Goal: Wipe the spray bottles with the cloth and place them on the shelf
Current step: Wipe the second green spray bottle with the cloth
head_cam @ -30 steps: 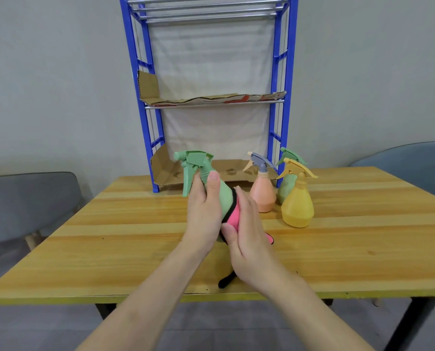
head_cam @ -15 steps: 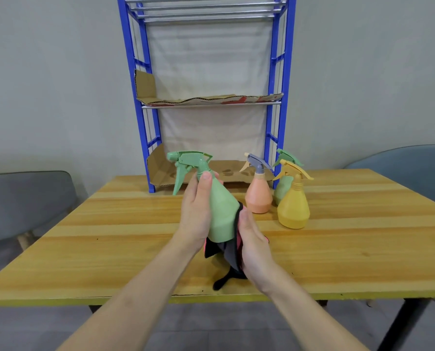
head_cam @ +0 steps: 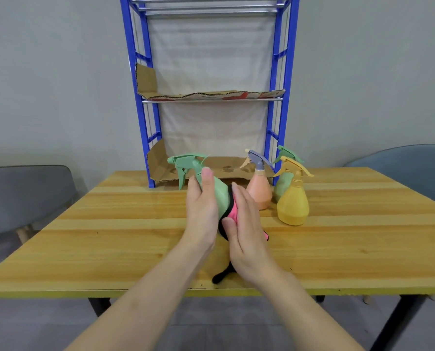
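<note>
Left hand [head_cam: 202, 214]: grips the green bottle [head_cam: 217, 196], tilted, nozzle to the left, above the table [head_cam: 110, 224].
Right hand [head_cam: 246, 231]: cups the cloth [head_cam: 232, 210] against that bottle's lower side.
Beyond: orange bottle [head_cam: 259, 192], yellow bottle [head_cam: 293, 205] and far green bottle [head_cam: 282, 184] stand by the shelf [head_cam: 278, 97].

Wooden table [head_cam: 363, 236]; grey chair [head_cam: 26, 196] at left, blue-grey chair [head_cam: 409, 168] at right.
</note>
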The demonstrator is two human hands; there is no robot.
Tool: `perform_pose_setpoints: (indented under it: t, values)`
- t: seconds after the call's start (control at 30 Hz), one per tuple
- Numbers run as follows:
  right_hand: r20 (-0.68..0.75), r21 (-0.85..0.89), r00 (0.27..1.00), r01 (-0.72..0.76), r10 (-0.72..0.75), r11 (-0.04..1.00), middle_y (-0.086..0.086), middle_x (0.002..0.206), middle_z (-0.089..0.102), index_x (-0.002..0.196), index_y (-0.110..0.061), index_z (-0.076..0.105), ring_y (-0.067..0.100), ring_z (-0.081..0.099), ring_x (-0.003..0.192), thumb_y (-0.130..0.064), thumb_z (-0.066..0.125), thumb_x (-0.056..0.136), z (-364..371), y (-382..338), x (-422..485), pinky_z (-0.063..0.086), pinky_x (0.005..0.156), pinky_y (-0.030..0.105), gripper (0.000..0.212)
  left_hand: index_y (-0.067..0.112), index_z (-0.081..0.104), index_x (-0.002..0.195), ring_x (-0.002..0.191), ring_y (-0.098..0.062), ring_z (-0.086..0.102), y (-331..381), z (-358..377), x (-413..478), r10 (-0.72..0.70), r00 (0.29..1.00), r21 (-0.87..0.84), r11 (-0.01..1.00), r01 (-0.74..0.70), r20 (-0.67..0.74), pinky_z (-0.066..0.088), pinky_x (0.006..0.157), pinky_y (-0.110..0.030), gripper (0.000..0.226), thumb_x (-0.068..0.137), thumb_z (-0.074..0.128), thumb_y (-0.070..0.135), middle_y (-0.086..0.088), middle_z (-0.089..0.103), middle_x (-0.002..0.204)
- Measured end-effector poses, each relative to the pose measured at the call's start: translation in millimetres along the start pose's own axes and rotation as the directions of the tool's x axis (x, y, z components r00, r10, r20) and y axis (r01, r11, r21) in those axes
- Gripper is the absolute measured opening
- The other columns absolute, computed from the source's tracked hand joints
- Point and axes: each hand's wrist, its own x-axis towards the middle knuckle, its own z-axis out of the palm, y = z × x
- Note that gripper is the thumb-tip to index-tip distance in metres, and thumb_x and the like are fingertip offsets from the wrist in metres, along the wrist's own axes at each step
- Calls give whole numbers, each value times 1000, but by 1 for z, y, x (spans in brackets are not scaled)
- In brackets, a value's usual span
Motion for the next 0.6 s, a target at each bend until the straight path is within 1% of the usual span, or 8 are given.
perform_pose_setpoints:
  t: [0.07, 0.13, 0.23, 0.3, 0.33, 0.47, 0.53, 0.6]
  values:
    - [66, 208, 982, -189, 179, 960, -17, 164, 30, 161, -26, 26, -3, 25, 152, -48, 32, 108, -4, -6, 4, 23, 126, 26, 58, 16, 62, 106, 91, -15, 64, 2, -4, 4, 70, 996, 74, 995, -74, 53, 53, 92, -42, 50, 96, 49, 64, -2, 66, 98]
    - [154, 413, 927, -376, 343, 830, -19, 158, 42, 155, -40, 37, -2, 39, 146, -70, 36, 101, -6, -12, 8, 34, 123, 30, 62, 16, 63, 104, 89, -16, 63, 8, -8, 7, 106, 986, 116, 986, -121, 126, 53, 89, -43, 51, 95, 49, 64, -3, 67, 95]
    - [229, 623, 869, -477, 439, 620, -15, 147, 59, 140, -38, 59, -6, 53, 133, -73, 51, 91, -3, -8, 8, 43, 114, 25, 61, 10, 64, 106, 86, -20, 65, 19, -11, 12, 115, 978, 2, 993, -117, 177, 54, 82, -41, 50, 101, 49, 58, -6, 68, 93]
    - [218, 504, 911, -412, 349, 759, -21, 139, 57, 141, -38, 47, -24, 53, 115, -51, 38, 107, -3, -16, 4, 43, 96, 5, 37, 10, 64, 105, 83, -19, 66, 21, -10, 13, 119, 981, 8, 993, -122, 155, 55, 79, -39, 45, 104, 45, 51, -4, 69, 90]
    - [202, 422, 915, -402, 348, 813, -20, 143, 52, 148, -38, 35, -26, 49, 114, -46, 34, 111, -1, -20, 1, 41, 94, 4, 38, 12, 64, 103, 83, -17, 66, 19, -8, 13, 112, 986, 28, 993, -117, 127, 56, 80, -40, 42, 107, 43, 48, -3, 70, 90]
    - [62, 24, 997, -56, 55, 998, 1, 166, 24, 163, -11, 14, 3, 22, 153, -38, 42, 105, 0, -12, -4, 23, 124, 21, 70, 19, 64, 100, 87, -14, 67, 11, -8, 10, 67, 994, 71, 995, -73, 86, 56, 88, -41, 45, 106, 39, 56, 0, 71, 94]
    - [88, 25, 996, -24, 22, 999, -2, 167, 21, 163, -12, 14, 6, 17, 156, -39, 40, 107, -1, -10, 0, 17, 125, 18, 68, 19, 64, 98, 86, -16, 67, 11, -10, 11, 53, 993, 49, 997, -58, 101, 56, 86, -41, 45, 108, 38, 55, 0, 71, 93]
    - [122, 204, 983, -157, 134, 966, -13, 164, 29, 162, -24, 20, -5, 25, 150, -45, 34, 111, -8, -13, 4, 23, 119, 14, 57, 16, 64, 98, 86, -18, 66, 14, -11, 13, 65, 989, 32, 997, -69, 130, 55, 85, -42, 43, 110, 38, 49, -3, 70, 93]
